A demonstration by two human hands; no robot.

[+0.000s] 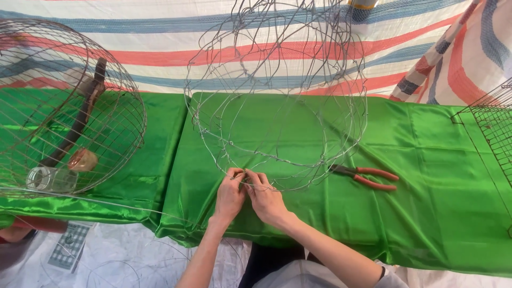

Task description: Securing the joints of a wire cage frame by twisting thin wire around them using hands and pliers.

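Head view: thin bare-metal wire frame (277, 96), round and basket-shaped, open loops and wavy hand-bent strands, stands on the table (426, 213). Table is covered in shiny green satin cloth, creased, with a seam gap between two sheets left of centre.

Frame's lower rim sits at the near edge of the table, directly in front of the person. Both hands are on that rim, side by side and touching each other. Left hand (230, 193) pinches the rim wire between thumb and fingertips. Right hand (265, 198) is pinched on the same wire just beside it, fingers curled. The rest of the frame rises away from the hands toward the far side.

Around: red-handled pliers (365, 177) lie flat on the cloth to the right of the hands, near the frame's rim, not touched. On the left, a finished round wire cage (69, 106), dense fine grid, domed, lying on its side; inside it a dark curved perch-like stick (80, 117), a clear glass jar (50, 179) and a small brownish cup (82, 159). Right edge: part of a flat square-grid wire panel (493, 128). Behind the table: striped red, blue and white tarp (160, 42). Loose wire hoops on the pale floor (128, 256) below the table edge.

Nothing lies between the hands and the rim.
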